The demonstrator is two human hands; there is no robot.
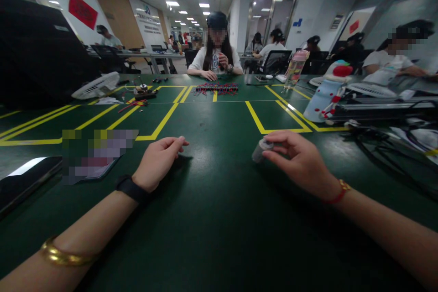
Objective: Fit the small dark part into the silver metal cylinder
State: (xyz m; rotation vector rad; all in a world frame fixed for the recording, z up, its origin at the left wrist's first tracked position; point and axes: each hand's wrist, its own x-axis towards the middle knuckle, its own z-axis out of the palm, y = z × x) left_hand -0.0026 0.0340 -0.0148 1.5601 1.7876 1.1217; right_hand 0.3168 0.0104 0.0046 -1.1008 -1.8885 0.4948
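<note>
Over the dark green table [212, 219], my right hand [297, 159] grips a small grey cylinder [262, 150] between thumb and fingers. The cylinder is tilted, its paler end up by my fingertips. It may be a small motor or a battery; blur hides the details. My left hand [160, 159] is near the table left of centre, loosely closed with the thumb against the curled fingers. The inside of that hand is hidden, so anything in it cannot be made out. A wide gap separates the two hands.
Blurred flat items [102, 159] and a black device [27, 173] lie at left. Red-blue wire bundles [217, 88] lie before a seated person [217, 54]. At right are a pale blue bottle [318, 100], a pink-lidded bottle [296, 68] and black cables [379, 150]. Yellow tape marks the table.
</note>
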